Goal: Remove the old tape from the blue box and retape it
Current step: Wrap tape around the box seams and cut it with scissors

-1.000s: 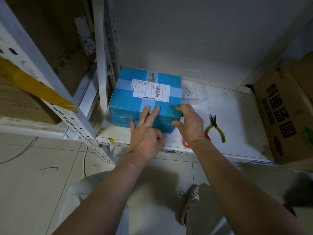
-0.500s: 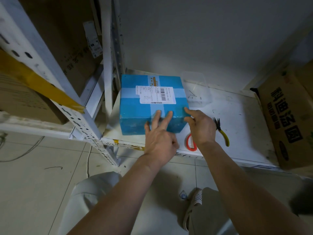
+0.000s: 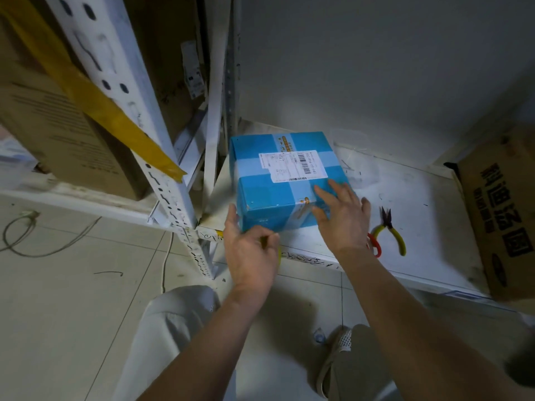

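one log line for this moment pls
left hand: at near-left corner of blue box | right hand: flat on box's tape | pliers: untouched on shelf

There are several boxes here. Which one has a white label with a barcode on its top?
The blue box on the white shelf, between the two hands. The other boxes are plain brown cardboard.

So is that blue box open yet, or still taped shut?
Still shut. The blue box has pale tape bands crossing its closed top and running down the front, with the shipping label over them.
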